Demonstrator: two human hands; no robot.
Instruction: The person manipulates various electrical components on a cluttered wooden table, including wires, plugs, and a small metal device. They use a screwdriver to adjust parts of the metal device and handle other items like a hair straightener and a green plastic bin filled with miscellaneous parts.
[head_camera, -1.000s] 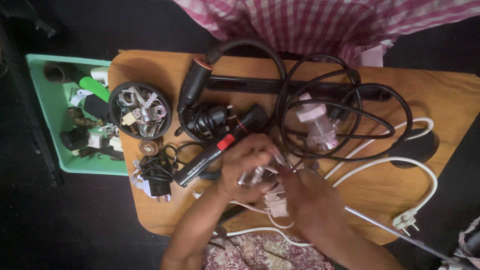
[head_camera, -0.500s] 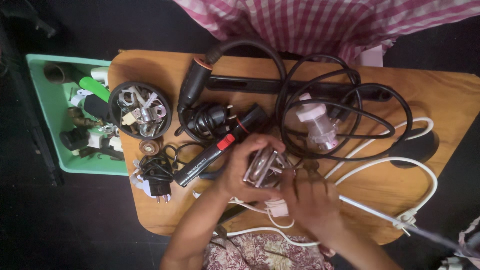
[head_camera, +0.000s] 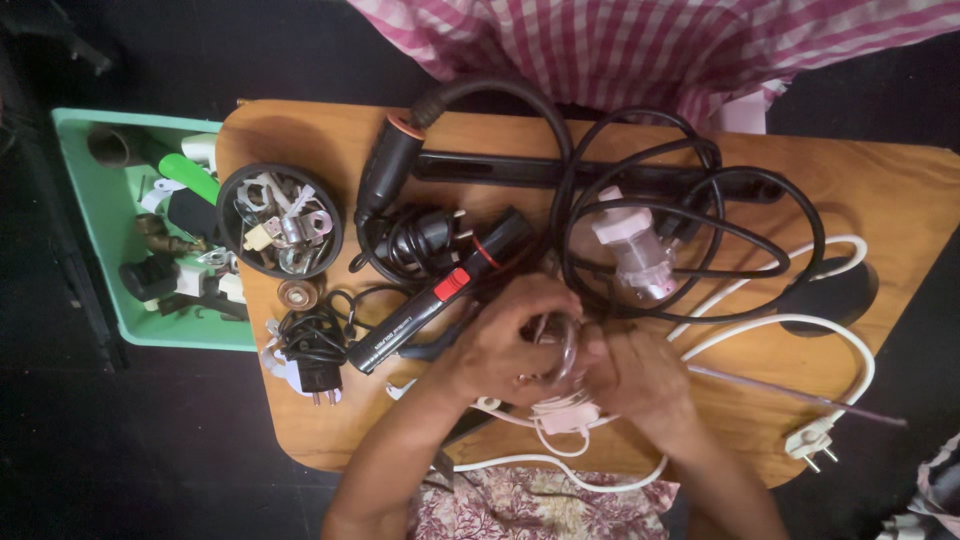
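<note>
My left hand (head_camera: 505, 345) and my right hand (head_camera: 640, 375) meet over the middle of the wooden table (head_camera: 900, 215). Together they grip a small clear and metal part (head_camera: 560, 345), mostly hidden by my fingers. A white cable (head_camera: 790, 325) runs from under my hands, loops right and ends in a white plug (head_camera: 815, 440). A black tool with a red button (head_camera: 420, 310) lies just left of my left hand.
A black bowl of metal bits (head_camera: 280, 220) sits at the table's left end. A green tray (head_camera: 95, 215) of odds stands beside the table. Coiled black cables (head_camera: 690, 215), a pink-white adapter (head_camera: 630, 245), a long black bar (head_camera: 520, 168) and a black plug bundle (head_camera: 310, 350) crowd the table. A person in pink checks (head_camera: 640, 40) stands opposite.
My hands have drawn closer together around the small part. The white cable and its plug have shifted slightly on the right.
</note>
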